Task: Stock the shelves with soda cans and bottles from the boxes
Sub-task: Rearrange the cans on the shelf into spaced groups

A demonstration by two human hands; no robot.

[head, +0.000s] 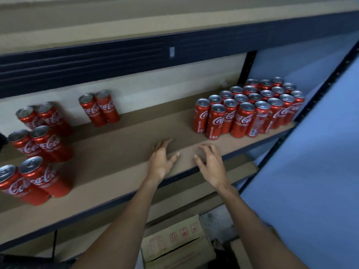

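Note:
Several tall red cola cans (250,111) stand packed in rows at the right end of the brown shelf board (124,144). A pair of the same cans (100,108) stands near the back wall, and several more (37,144) stand in pairs at the left end. My left hand (162,160) and my right hand (210,164) hover side by side over the front edge of the shelf, between the can groups. Both hands have relaxed, spread fingers and hold nothing.
A cardboard box (176,241) with a slit in its top sits on the floor below the shelf. A dark blue shelf beam (136,57) runs overhead. A blue wall (310,171) and a slanted upright (303,113) close off the right side.

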